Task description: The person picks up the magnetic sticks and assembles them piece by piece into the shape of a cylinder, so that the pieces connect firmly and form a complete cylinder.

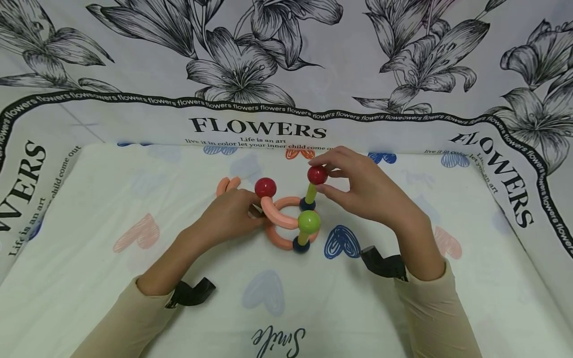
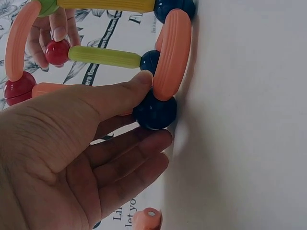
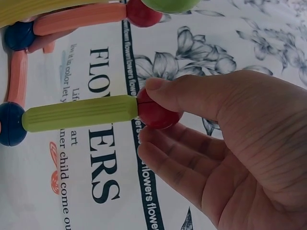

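A magnetic ball-and-stick model stands on the cloth, its round base of curved orange sticks (image 1: 278,242) joined by dark blue balls. My left hand (image 1: 228,216) pinches one dark blue base ball (image 2: 156,114) between thumb and fingers, partly covering the orange upright above it. That upright carries a red ball (image 1: 265,188), linked by a curved orange stick (image 1: 279,216) to a green ball (image 1: 309,222) on a yellow upright. With thumb and fingertips my right hand (image 1: 367,186) holds another red ball (image 3: 165,115), which sits atop a yellow-green stick (image 3: 79,113) rising from a dark blue ball (image 3: 12,123).
Loose orange pieces (image 1: 228,185) lie just behind my left hand. The white cloth (image 1: 179,318) has printed hearts and lettering, and its flower-patterned border (image 1: 259,107) runs along the back. Black wrist mounts (image 1: 192,292) sit at both cuffs.
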A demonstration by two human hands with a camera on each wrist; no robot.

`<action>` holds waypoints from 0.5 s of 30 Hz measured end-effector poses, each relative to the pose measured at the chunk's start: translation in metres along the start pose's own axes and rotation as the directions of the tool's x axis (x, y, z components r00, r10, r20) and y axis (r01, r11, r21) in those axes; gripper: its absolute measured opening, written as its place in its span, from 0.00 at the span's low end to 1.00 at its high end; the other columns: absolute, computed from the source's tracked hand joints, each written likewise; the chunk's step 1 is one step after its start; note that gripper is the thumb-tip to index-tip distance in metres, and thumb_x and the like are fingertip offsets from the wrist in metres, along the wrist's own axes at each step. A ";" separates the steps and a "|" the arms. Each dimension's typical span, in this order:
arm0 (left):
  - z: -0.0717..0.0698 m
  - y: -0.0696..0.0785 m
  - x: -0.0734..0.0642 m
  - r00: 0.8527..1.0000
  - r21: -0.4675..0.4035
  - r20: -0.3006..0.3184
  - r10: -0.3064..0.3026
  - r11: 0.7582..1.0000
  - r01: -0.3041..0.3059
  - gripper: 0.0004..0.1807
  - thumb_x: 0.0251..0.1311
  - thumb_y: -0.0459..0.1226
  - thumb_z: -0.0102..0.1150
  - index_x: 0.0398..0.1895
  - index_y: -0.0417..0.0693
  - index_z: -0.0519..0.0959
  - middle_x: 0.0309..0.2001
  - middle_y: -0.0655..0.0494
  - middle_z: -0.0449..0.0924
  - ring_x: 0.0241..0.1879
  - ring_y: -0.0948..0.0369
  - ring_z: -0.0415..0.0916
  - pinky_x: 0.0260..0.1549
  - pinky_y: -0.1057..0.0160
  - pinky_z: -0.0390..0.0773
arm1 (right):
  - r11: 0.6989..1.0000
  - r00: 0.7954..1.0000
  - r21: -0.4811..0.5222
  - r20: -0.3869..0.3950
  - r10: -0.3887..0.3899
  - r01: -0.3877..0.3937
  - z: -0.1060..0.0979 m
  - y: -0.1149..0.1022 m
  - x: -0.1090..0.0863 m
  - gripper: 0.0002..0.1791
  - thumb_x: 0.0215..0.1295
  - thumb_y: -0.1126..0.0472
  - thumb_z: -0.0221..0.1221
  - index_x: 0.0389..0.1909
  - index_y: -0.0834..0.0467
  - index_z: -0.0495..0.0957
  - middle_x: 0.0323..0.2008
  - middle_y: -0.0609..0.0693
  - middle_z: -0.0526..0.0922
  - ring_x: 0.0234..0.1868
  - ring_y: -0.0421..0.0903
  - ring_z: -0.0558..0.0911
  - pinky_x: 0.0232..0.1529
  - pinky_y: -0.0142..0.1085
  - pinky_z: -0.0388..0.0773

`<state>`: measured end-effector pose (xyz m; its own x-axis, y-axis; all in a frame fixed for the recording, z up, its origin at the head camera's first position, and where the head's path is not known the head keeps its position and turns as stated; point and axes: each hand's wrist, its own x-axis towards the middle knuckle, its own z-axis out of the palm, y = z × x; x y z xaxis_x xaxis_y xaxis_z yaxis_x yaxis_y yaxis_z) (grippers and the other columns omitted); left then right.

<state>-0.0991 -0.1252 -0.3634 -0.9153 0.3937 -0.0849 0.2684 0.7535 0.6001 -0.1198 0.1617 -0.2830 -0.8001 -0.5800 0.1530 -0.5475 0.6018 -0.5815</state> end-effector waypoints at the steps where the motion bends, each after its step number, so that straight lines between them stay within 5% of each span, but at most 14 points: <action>1: 0.000 0.000 0.000 1.000 0.000 0.004 0.002 1.000 -0.002 0.11 0.57 0.39 0.78 0.43 0.47 0.91 0.35 0.60 0.92 0.41 0.61 0.88 0.59 0.49 0.75 | 1.000 1.000 -0.001 0.001 -0.001 0.001 0.000 0.000 0.000 0.26 0.66 0.68 0.71 0.64 0.56 0.80 0.55 0.51 0.84 0.58 0.49 0.87 0.60 0.46 0.86; 9: -0.004 -0.002 -0.001 0.999 -0.033 0.045 0.007 0.999 -0.005 0.14 0.58 0.42 0.78 0.45 0.49 0.89 0.38 0.59 0.92 0.44 0.61 0.90 0.57 0.50 0.81 | 0.999 0.999 0.025 0.026 0.035 -0.036 -0.004 0.003 -0.001 0.36 0.65 0.63 0.73 0.73 0.56 0.72 0.62 0.54 0.82 0.61 0.52 0.86 0.64 0.50 0.83; 13: -0.005 -0.001 -0.002 0.999 -0.010 0.039 -0.003 1.000 0.004 0.14 0.59 0.43 0.78 0.46 0.49 0.89 0.38 0.60 0.92 0.44 0.61 0.89 0.52 0.52 0.83 | 0.996 0.996 0.046 0.057 0.071 -0.073 -0.006 0.013 -0.002 0.35 0.65 0.60 0.74 0.71 0.58 0.74 0.63 0.56 0.82 0.62 0.55 0.86 0.66 0.53 0.81; 15: -0.004 -0.001 -0.002 1.000 0.001 0.031 -0.005 1.000 0.005 0.14 0.60 0.43 0.77 0.46 0.50 0.89 0.37 0.60 0.92 0.44 0.61 0.88 0.58 0.50 0.80 | 0.993 0.994 0.083 0.081 0.079 -0.086 -0.004 0.021 -0.002 0.33 0.65 0.60 0.73 0.70 0.59 0.75 0.63 0.56 0.83 0.62 0.56 0.86 0.67 0.54 0.81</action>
<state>-0.0992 -0.1291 -0.3604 -0.9068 0.4064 -0.1123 0.2645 0.7559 0.5989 -0.1308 0.1780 -0.2921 -0.8184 -0.5732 0.0412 -0.4544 0.6016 -0.6570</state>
